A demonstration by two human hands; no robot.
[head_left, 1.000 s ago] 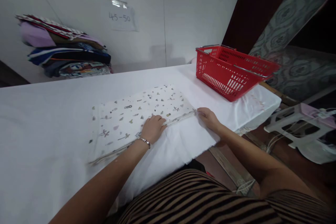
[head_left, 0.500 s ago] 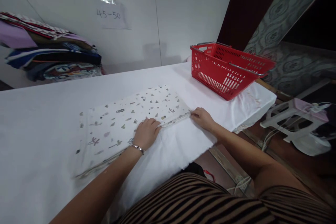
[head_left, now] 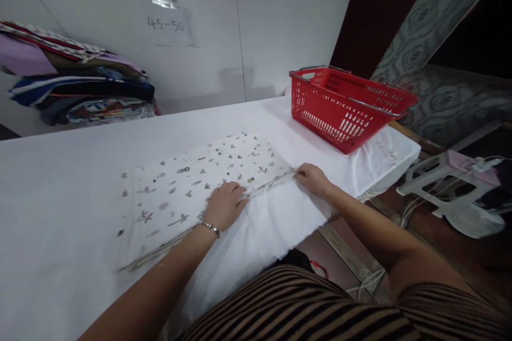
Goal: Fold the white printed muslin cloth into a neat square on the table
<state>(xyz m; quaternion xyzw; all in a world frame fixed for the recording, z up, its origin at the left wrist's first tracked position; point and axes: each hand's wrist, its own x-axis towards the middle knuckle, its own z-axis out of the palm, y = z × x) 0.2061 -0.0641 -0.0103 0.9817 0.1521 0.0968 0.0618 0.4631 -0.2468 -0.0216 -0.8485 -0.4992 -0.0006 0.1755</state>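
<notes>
A folded white cloth (head_left: 192, 176) with a small print of plants and shapes lies on the white-covered table. Its layered near edge runs from the lower left up toward the right. My left hand (head_left: 224, 203), with a bracelet at the wrist, rests palm down on that edge near its middle, the thumb apart from the other fingers. At the cloth's near right corner, my right hand (head_left: 313, 178) has thumb and fingers closed in a pinch on the edge.
Behind my right hand a red basket (head_left: 328, 112) with metal handles stands on the table (head_left: 60, 186). A stack of folded fabrics (head_left: 92, 85) is at the back left, by the wall with paper notes (head_left: 170, 26). A plastic stool (head_left: 444, 181) is at the right.
My right hand has shifted slightly to the right with the cloth's corner, and the near edge looks straighter. My left hand has stayed almost in place on the cloth.
</notes>
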